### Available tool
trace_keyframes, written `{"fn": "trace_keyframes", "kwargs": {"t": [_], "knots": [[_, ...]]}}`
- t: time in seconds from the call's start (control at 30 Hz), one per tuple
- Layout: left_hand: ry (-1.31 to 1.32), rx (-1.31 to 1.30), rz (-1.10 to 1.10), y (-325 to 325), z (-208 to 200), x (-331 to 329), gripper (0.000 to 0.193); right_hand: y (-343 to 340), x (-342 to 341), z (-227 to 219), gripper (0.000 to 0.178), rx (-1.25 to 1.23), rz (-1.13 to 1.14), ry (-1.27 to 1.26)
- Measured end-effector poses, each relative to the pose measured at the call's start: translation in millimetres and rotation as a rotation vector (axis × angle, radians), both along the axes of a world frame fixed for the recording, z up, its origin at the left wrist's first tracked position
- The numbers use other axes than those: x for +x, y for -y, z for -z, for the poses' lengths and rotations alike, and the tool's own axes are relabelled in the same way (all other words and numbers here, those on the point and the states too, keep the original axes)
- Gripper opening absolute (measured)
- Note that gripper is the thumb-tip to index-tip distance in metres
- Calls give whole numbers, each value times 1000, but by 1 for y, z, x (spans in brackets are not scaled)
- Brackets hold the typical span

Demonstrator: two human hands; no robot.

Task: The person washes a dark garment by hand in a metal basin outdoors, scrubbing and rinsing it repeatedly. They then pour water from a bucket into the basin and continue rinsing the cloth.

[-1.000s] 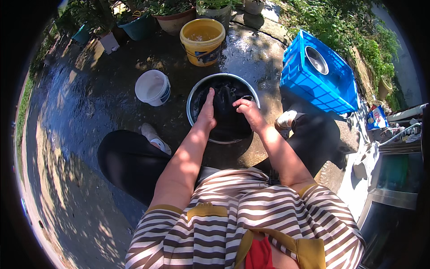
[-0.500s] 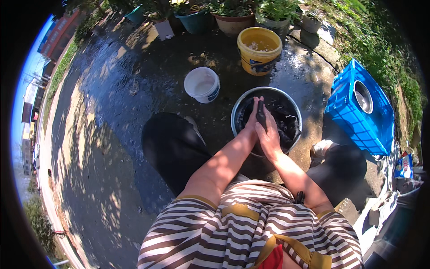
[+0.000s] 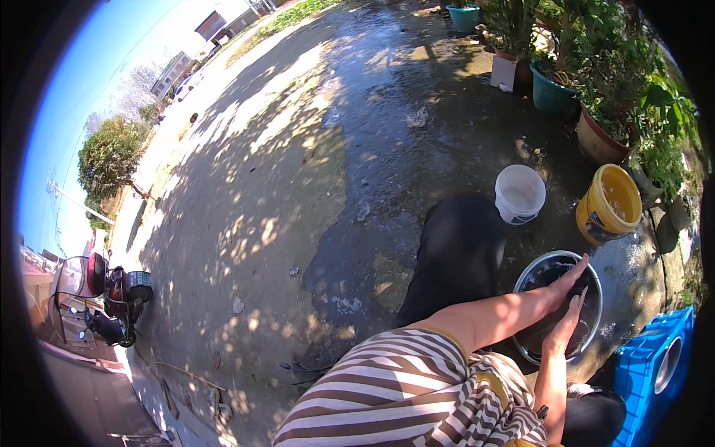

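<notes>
Over a round metal basin (image 3: 519,289) my two hands face each other, palms close together and fingers stretched forward. Between them shows a narrow piece of wet-looking black cloth (image 3: 580,287), mostly hidden by the fingers. My left hand (image 3: 564,286) lies on its far side and my right hand (image 3: 567,322) on the near side. Dark water or more dark cloth fills the basin below; which of the two I cannot tell.
Beyond the basin stand a white bucket (image 3: 520,195) and a yellow bucket (image 3: 609,206). A blue plastic crate (image 3: 642,372) holding a metal bowl (image 3: 668,365) is at right. Potted plants (image 3: 555,89) line the far side. A parked scooter (image 3: 112,298) stands far left on the concrete.
My view has swung to the left, so the basin, buckets and crate now appear farther right and the scooter shows. Both hands stay together over the basin, with the cloth between them less visible.
</notes>
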State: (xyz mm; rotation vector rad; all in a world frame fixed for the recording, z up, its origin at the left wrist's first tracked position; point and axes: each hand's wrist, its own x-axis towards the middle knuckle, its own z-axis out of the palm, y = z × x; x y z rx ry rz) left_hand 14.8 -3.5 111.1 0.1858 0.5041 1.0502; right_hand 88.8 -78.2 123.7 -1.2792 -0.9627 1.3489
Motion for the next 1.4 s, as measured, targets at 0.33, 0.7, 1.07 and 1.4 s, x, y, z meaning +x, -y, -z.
{"fn": "trace_keyframes", "kwargs": {"t": [0.33, 0.7, 1.07, 1.4], "knots": [[-162, 378, -1, 31, -17, 55, 74, -64, 46, 57, 64, 410, 68, 142], [-505, 562, 91, 39, -11, 66, 69, -70, 89, 40, 67, 40, 297, -488], [-448, 170, 35, 15, -39, 0, 81, -10, 4, -21, 65, 135, -15, -167], [-738, 266, -43, 32, -10, 35, 42, -57, 71, 49, 65, -136, 67, -284]]}}
